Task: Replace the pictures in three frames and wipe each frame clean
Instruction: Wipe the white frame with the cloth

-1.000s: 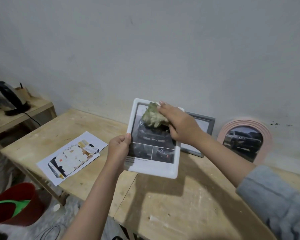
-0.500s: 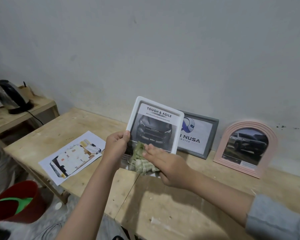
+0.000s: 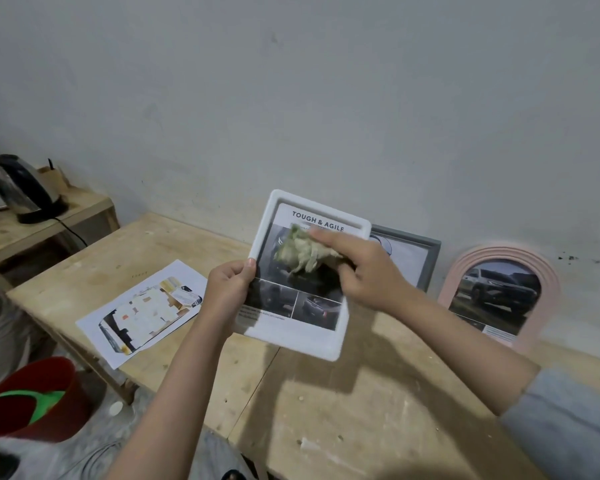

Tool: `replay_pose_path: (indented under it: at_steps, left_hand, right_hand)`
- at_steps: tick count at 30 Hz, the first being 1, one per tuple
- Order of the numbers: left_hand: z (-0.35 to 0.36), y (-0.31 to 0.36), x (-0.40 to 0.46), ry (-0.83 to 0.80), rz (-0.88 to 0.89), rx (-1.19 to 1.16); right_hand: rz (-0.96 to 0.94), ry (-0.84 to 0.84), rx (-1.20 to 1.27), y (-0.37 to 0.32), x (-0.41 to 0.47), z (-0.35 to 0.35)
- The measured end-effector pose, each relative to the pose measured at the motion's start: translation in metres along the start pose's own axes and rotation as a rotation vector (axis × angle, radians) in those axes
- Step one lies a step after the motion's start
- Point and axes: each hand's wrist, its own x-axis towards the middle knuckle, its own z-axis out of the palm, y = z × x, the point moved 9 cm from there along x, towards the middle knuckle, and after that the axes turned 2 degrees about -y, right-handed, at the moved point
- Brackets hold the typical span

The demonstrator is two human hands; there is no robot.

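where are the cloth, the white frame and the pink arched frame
cloth (image 3: 300, 256), head view, middle of the crumpled green wad
white frame (image 3: 293, 336), head view, bare bottom border
pink arched frame (image 3: 555, 289), head view, right side of its rim

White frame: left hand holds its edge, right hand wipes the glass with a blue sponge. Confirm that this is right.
Not quite. The head view shows a crumpled pale green cloth, not a blue sponge. The left hand does hold the white frame by its edge, and the right hand wipes its glass.
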Motion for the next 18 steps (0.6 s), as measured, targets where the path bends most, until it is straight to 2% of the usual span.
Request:
replay_pose_path:
  at_steps: [3,5,11,18]
  left_hand:
    - [0.009,0.009,-0.006,-0.049,0.063,0.023]
    - [0.008,0.011,-0.006,-0.028,0.11,0.035]
    - [0.005,0.0,-0.005,-0.016,0.114,0.006]
    - [0.004,-0.002,-0.003,0.032,0.094,0.001]
  right_hand:
    - [-0.17,0.039,-0.443,0.009,0.012,-0.001]
    - [-0.196,0.001,-0.539,0.016,0.011,0.013]
    - [-0.221,-0.037,-0.426,0.003,-0.02,0.047]
    - [-0.243,-0.171,-0.253,-0.018,-0.067,0.087]
